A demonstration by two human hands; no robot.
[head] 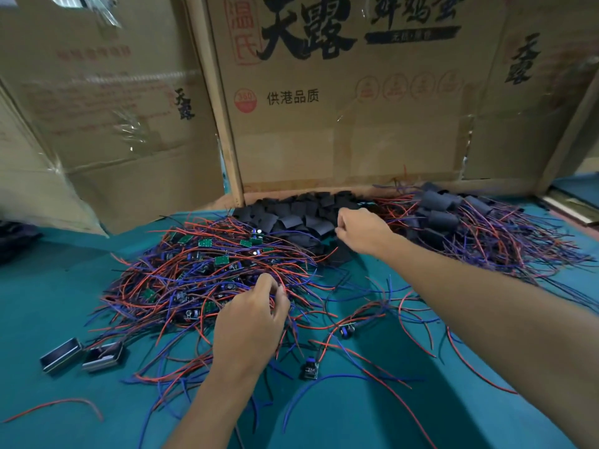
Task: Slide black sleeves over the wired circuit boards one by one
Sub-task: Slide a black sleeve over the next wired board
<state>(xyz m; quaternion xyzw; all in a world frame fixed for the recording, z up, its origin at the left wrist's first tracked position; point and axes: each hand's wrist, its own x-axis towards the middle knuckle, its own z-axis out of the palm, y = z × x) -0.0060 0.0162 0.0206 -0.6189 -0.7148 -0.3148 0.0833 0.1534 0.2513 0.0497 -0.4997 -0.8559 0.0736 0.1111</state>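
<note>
While left hand (251,322) curls fingers into wired circuit boards (207,273) pile close by, right hand (363,230) reaches further, fingertips pinched at black sleeves (301,218) heap; sleeves lie beyond boards, nearer rt hand. Sleeved units (450,212) far right.

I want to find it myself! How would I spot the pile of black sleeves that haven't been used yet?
Start at the big cardboard box with black lettering standing at the back of the green table. Right at its foot lies the heap of black sleeves, where the right hand reaches. Unlike the dark bundles to its right, these are flat, empty pieces with no wires.
</note>
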